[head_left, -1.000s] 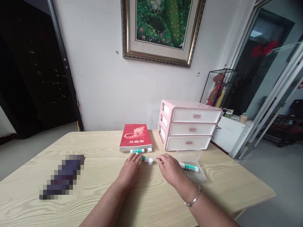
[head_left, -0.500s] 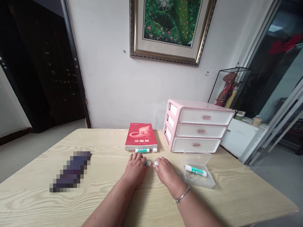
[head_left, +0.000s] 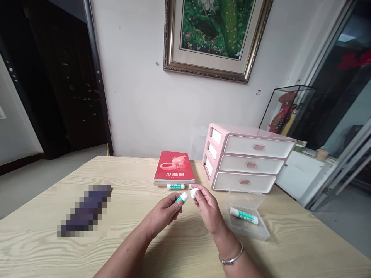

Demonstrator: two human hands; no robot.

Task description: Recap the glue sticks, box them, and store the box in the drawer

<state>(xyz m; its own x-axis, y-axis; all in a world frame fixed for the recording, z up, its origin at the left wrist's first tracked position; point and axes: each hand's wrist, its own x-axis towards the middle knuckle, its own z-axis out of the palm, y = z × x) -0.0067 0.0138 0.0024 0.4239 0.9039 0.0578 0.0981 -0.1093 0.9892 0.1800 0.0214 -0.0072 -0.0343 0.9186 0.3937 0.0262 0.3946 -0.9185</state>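
My left hand [head_left: 165,211] is closed around a green and white glue stick [head_left: 182,198], its white end pointing up and to the right. Pinched in the fingers of my right hand [head_left: 209,206] is a small white cap [head_left: 194,192]. The cap and the glue stick are a short gap apart, both raised over the table. Behind them a second glue stick [head_left: 175,187] lies along the front of a red book [head_left: 174,168]. Beside it, another white cap [head_left: 190,186] is partly hidden by my right fingers.
To the right, an open clear plastic box [head_left: 262,233] holds a glue stick [head_left: 244,216]. A pink and white drawer unit [head_left: 251,164] stands behind it. A blurred dark object [head_left: 87,210] lies on the left of the wooden table [head_left: 130,173].
Both hands have lifted off the table, the left now with the glue stick and the right with the cap. The view has shifted slightly.
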